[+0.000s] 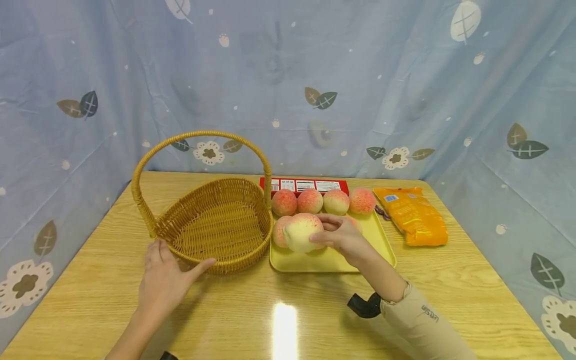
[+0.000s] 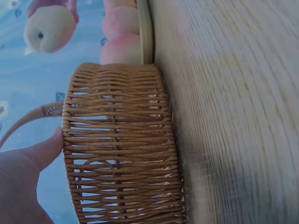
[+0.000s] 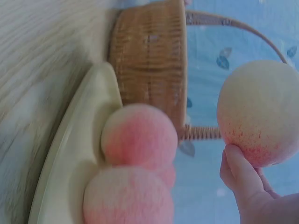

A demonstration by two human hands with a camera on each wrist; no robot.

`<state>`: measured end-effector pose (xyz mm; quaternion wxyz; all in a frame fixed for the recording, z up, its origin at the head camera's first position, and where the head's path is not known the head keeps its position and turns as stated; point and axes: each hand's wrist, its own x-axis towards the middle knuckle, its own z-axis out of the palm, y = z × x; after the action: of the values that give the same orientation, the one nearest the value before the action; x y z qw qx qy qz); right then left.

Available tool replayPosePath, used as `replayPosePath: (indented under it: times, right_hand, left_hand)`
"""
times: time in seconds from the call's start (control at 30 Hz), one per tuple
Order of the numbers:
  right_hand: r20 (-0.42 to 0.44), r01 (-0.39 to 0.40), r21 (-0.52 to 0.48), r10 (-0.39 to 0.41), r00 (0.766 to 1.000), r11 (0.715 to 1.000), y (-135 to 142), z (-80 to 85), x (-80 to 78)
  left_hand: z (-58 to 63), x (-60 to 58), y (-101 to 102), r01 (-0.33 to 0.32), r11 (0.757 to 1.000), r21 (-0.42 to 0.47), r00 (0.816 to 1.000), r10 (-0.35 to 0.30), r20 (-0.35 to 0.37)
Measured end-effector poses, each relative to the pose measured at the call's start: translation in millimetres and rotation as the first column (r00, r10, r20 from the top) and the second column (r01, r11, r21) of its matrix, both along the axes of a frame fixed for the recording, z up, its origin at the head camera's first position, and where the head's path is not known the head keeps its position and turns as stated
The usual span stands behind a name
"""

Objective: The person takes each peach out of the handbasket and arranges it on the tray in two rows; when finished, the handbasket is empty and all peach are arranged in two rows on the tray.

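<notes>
My right hand (image 1: 344, 237) holds a pale yellow and pink peach (image 1: 302, 232) above the left part of a yellow tray (image 1: 315, 265). In the right wrist view, its fingers (image 3: 240, 168) are against the peach's reddish side. Several more peaches (image 1: 310, 201) sit on the tray, some partly hidden behind the held peach and the hand. To the left stands a woven wicker basket (image 1: 220, 225) with a tall arched handle and no fruit inside. My left hand (image 1: 164, 280) rests at the basket's near left rim, thumb stretched out along it; the left wrist view shows the thumb touching the rim.
Behind the tray lies a red box (image 1: 310, 185) with white labels. An orange plastic packet (image 1: 414, 215) is to the right of the tray. The tray's left edge stands close beside the basket. A blue patterned curtain (image 1: 279, 90) hangs behind the wooden table (image 1: 234, 320).
</notes>
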<state>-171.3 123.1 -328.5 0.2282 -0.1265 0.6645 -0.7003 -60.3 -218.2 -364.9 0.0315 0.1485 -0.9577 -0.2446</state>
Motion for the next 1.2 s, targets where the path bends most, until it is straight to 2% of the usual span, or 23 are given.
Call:
replayPosePath:
  times: [0.17,0.43,0.53,0.77,0.93,1.2]
  right_hand:
    - [0.0,0.07,0.005,-0.07,0.998,0.998,21.0,2.2,1.9]
    - [0.018,0.174,-0.095,-0.173,0.985,0.98,61.6,8.0,0.4]
    - [0.016,0.214,-0.074,-0.213,0.977,0.974,77.2,7.1,-0.9]
    - [-0.012,0.251,-0.012,-0.251,0.968,0.968,112.4,0.3,-3.4]
    - [0.042,0.329,-0.015,-0.328,0.944,0.944,130.6,0.2,-6.1]
    - [0.088,0.423,0.053,-0.426,0.9,0.905,147.2,-2.6,-11.7]
  left_hand:
    - [-1.1,0.1,-1.7,0.005,1.0,0.007,1.0,-0.005,0.004]
    - [-1.6,1.2,-2.3,0.003,1.0,-0.005,1.0,-0.003,-0.008]
    - [-1.6,1.2,-2.6,0.002,1.0,-0.005,1.0,-0.002,-0.005]
    - [-1.7,-0.1,-3.8,0.008,1.0,0.009,1.0,-0.008,0.007]
    - [-2.0,-1.3,-4.0,0.01,1.0,0.003,1.0,-0.01,0.003]
    - [-1.2,-1.8,-2.6,0.013,1.0,-0.003,1.0,-0.013,-0.009]
